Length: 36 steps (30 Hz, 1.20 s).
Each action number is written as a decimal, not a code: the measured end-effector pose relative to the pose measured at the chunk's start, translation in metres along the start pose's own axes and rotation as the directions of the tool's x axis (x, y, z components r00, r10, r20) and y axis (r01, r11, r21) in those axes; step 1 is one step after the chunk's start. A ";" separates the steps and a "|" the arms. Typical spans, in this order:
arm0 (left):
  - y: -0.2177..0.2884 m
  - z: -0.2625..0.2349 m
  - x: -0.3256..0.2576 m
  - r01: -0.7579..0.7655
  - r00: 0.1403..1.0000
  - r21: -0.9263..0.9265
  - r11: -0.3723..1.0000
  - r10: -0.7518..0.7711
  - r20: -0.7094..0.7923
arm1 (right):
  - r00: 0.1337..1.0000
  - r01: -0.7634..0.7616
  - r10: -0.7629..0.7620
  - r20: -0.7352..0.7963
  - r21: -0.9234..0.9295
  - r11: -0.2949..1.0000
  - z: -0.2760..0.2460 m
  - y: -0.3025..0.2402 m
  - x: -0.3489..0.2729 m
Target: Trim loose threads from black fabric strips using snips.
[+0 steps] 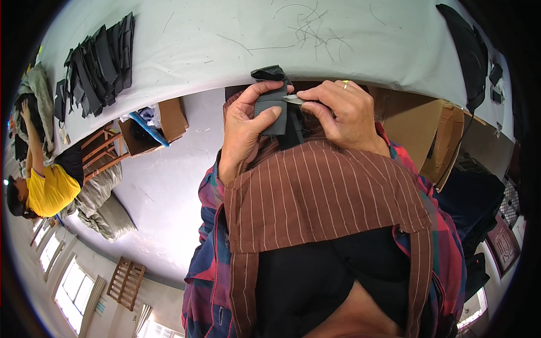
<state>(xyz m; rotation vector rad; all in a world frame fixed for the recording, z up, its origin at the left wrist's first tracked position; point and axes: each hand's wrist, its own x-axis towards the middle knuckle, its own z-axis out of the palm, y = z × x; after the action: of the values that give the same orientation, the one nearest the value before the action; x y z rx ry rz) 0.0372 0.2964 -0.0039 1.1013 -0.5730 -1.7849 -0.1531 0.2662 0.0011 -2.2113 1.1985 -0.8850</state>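
1. Nearest the camera, a brown apron [327, 197] with pale stripes spans the wearer's chest over a black top [315, 276], cut off by the lower edge.
2. At far left, a co-worker [53, 188] in yellow reaches toward heaped cloth [39, 96]; the rim's bending and darkness make the details there hard to read.
3. Dark fabric strips [101, 65] lie overlapping on the pale table [197, 56], so most show only in part.
4. The left hand [243, 127] has its fingers narrowed on a dark grey fabric piece [273, 127], thumb in front; some fingers are hidden behind it.
5. That piece is held at the table's near edge, above the apron: flat, straight-sided, with a crosswise seam or fold and a curled top. Its underside is hidden.
6. The right hand [344, 115] pinches a small silvery tool [292, 99], its grip covered; whether the tip touches the fabric, I cannot tell.
7. Rightward, a cardboard box [411, 127] is partly hidden by the right hand and sleeve.
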 end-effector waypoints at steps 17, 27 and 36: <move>0.004 0.002 -0.003 0.003 1.000 -0.037 0.999 -0.004 -0.003 | 0.932 -0.351 0.356 0.069 0.417 0.838 -0.005 -0.005 0.001; 0.007 0.010 -0.007 -0.018 1.000 -0.030 0.999 0.018 0.004 | 0.943 -0.326 0.325 0.077 0.429 0.842 -0.007 -0.017 0.012; 0.005 0.027 -0.005 -0.135 0.990 0.098 0.986 0.131 0.046 | 0.949 -0.265 0.315 -0.024 0.484 0.834 -0.003 -0.005 0.042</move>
<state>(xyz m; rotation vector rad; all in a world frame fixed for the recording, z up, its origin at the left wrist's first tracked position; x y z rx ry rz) 0.0165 0.2964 0.0152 1.0713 -0.7506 -1.6802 -0.1353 0.2328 0.0196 -1.5594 1.1705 -1.0413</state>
